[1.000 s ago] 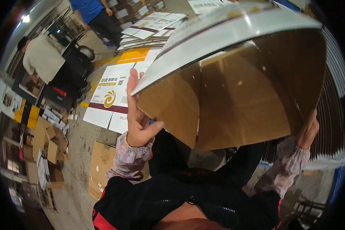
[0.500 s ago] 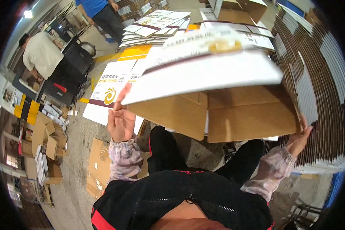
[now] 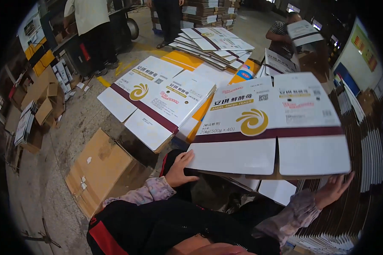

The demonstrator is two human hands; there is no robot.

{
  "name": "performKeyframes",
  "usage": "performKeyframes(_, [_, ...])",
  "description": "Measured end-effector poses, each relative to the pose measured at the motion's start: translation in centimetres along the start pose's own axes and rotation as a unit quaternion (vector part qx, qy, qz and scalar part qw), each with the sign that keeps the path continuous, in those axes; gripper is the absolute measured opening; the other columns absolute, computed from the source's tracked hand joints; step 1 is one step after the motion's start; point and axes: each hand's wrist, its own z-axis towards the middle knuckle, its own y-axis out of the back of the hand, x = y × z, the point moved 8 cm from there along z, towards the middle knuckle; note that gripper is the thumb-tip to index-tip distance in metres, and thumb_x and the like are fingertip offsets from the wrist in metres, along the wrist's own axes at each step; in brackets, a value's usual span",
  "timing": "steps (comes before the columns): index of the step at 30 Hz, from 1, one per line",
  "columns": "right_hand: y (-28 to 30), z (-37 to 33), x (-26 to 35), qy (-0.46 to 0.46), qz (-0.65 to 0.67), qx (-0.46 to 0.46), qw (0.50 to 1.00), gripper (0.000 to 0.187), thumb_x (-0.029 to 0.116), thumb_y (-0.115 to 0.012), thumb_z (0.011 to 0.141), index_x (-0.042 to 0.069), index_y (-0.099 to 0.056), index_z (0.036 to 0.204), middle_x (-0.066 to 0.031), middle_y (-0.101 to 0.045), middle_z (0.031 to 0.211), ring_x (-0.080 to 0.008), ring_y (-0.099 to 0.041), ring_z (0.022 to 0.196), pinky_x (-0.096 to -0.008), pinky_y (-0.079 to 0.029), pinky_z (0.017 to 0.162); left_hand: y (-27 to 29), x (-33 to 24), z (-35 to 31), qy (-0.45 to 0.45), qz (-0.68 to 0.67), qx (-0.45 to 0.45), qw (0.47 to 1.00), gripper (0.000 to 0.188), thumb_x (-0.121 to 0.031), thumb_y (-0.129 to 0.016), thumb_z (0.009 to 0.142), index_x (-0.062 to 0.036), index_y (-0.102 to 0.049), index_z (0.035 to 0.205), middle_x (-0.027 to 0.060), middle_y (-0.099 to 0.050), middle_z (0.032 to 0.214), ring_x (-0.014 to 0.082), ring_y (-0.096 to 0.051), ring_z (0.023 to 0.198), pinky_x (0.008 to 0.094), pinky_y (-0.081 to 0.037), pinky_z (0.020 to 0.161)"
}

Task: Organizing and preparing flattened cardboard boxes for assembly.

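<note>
2 hands [image 3: 178, 171] [image 3: 331, 190] flank 1 flat white carton [image 3: 234, 157].

The left hand [image 3: 179, 171] touches the near left corner of a flat white carton [image 3: 238, 155] — the right hand [image 3: 331, 191] is at its near right corner — and similar cartons [image 3: 151, 100] lie stacked just left.

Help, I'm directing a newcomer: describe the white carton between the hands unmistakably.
Start at the big cardboard stack on the right. Just left of it is the white carton with a gold swirl and maroon band. Unlike the matching pile farther left, it has the left hand and right hand at its near corners.
</note>
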Motion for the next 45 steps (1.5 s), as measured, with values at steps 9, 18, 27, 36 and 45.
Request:
performKeyframes(9, [-27.3,-12.0,0.4,-0.010,0.109,0.476,0.873,0.054,0.018,-0.044,0.086,-0.005,-0.028,0.132,-0.0160,-0.037,0.133,-0.0252,-0.036,0.122,-0.0336,-0.028,0.100,5.0,-0.7,3.3,-0.064,-0.109,-0.181,0.975,0.062,-0.012,-0.068,0.072,0.0010,-0.039,0.126,0.0216,-0.047,0.120,0.0308,-0.048,0.112,0.0339,-0.039,0.093])
performKeyframes(18, [-27.2,-39.2,-18.1,-0.464,0.032,0.584,0.665,0.068,0.031,-0.048,0.089,0.005,-0.011,0.139,-0.0165,-0.023,0.139,-0.0230,-0.027,0.127,-0.0282,-0.038,0.092,10.8,2.0,2.9,0.049,-0.217,-0.350,0.910,0.026,-0.011,-0.057,0.081,0.0049,-0.056,0.102,0.0153,-0.063,0.080,0.0152,-0.061,0.073,0.0294,-0.047,0.066])
performKeyframes(27, [-26.3,-45.6,-17.0,-0.552,0.054,0.500,0.666,0.080,0.025,-0.055,0.086,0.004,0.002,0.138,-0.0156,-0.032,0.135,-0.0270,-0.030,0.125,-0.0445,-0.038,0.092,18.3,4.9,1.4,0.084,-0.267,-0.448,0.849,0.016,-0.009,-0.061,0.082,0.0032,-0.062,0.092,0.0016,-0.062,0.080,0.0066,-0.052,0.070,0.0227,-0.043,0.065])
performKeyframes(36, [-29.5,-48.1,-16.0,-0.595,0.246,0.427,0.635,0.051,0.014,-0.059,0.082,0.007,-0.032,0.125,-0.0067,-0.055,0.104,-0.0170,-0.058,0.086,-0.0359,-0.052,0.071,21.1,10.6,-1.8,0.099,-0.435,-0.485,0.752,0.020,-0.006,-0.058,0.083,0.0051,-0.057,0.099,0.0081,-0.061,0.094,0.0144,-0.058,0.080,0.0279,-0.047,0.071])
performKeyframes(45, [-36.8,-45.3,-17.6,-0.435,0.175,0.478,0.743,0.065,0.002,-0.062,0.075,0.006,-0.025,0.128,-0.0113,-0.055,0.103,-0.0187,-0.057,0.086,-0.0304,-0.051,0.063,22.4,20.0,-1.9,0.160,-0.409,-0.559,0.703,0.032,-0.016,-0.053,0.087,0.0031,-0.048,0.112,0.0093,-0.057,0.104,0.0200,-0.058,0.090,0.0320,-0.048,0.075])
